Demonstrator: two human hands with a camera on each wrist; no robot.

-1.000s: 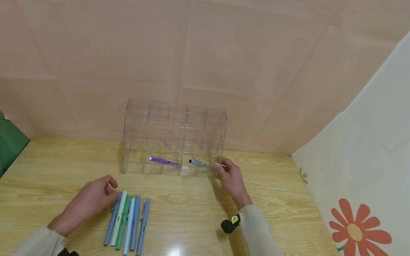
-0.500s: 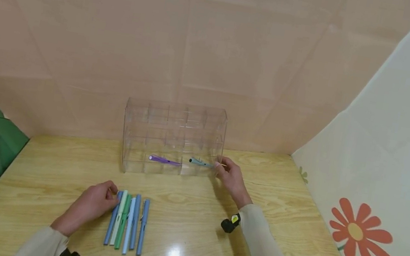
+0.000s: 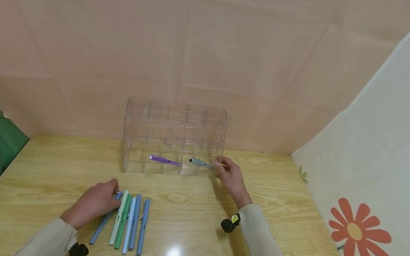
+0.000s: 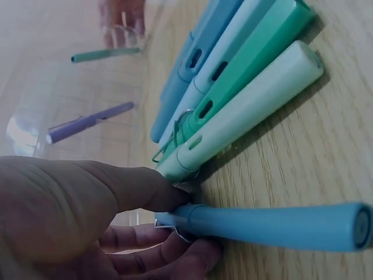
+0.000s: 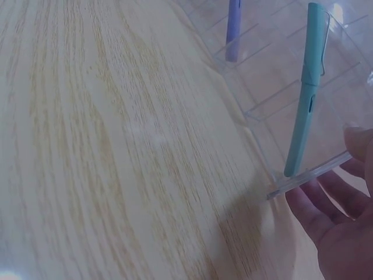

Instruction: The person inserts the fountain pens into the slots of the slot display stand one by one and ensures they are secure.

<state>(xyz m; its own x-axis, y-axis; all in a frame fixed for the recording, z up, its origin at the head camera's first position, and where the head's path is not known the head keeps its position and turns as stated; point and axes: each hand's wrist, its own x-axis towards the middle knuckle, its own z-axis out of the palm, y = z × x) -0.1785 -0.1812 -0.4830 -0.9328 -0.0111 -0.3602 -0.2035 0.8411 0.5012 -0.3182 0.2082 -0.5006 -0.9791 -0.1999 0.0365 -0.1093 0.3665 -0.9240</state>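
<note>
A second ago, the blue pen lay parallel to its neighbours, pointing to 6 o'clock; now its lower end has swung to 7 o'clock, leaving a gap beside the row. The left hand pinches its clip end between thumb and fingers, the pen tilted across the wooden table. Between 3 and 4 o'clock from that hand, the pale green pen, green pen, light blue pen, second blue pen and third blue pen have kept their order.

The clear organiser stands at about 1 o'clock from the left hand. The right hand, unchanged, grips its side wall at 4 o'clock, thumb and fingers on opposite faces. In the bottom tier lie the purple pen at 6 o'clock and the teal pen at 4, both capped ends towards 9; the dividers are faint, so their exact compartments are uncertain.
</note>
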